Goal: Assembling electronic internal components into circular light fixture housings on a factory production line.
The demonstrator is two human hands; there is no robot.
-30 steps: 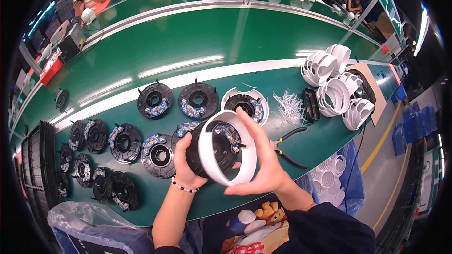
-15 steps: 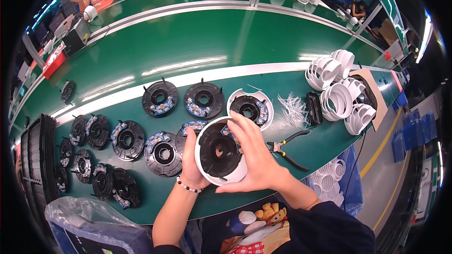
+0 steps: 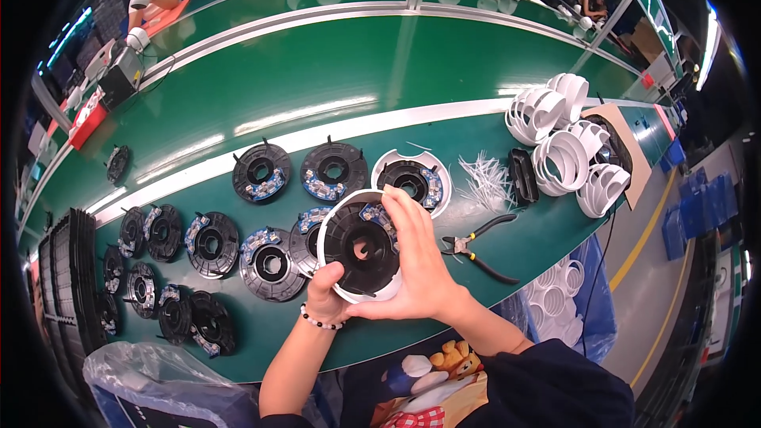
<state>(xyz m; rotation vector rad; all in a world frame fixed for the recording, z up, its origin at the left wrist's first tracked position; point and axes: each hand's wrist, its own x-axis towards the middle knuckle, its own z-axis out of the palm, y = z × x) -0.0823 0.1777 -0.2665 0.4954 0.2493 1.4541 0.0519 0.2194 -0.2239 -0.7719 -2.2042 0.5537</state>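
Note:
Between my two hands I hold a white round housing [image 3: 384, 293] with a black disc [image 3: 346, 247] set inside its rim. A hole shows at the disc's middle, and part of a blue circuit board lies along its upper right edge. My left hand [image 3: 325, 295] grips the lower left side, thumb at the rim, its other fingers hidden underneath. The right hand [image 3: 426, 273] is wrapped round the right side, fingertips at the upper rim. Just behind the housing, a black disc with a blue board [image 3: 432, 186] rests in a white ring.
Several black discs [image 3: 212, 244] with blue boards lie across the left and middle of the green table. Cutting pliers [image 3: 468, 246], white cable ties [image 3: 485, 182], a black part [image 3: 522, 176] and stacked white rings [image 3: 561, 162] are on the right. Black trays [image 3: 63, 293] stand far left.
The housing has shifted slightly left and tilted in my hands. My left hand has slid lower on its side, with the thumb now bent at the rim. My right hand keeps its grip.

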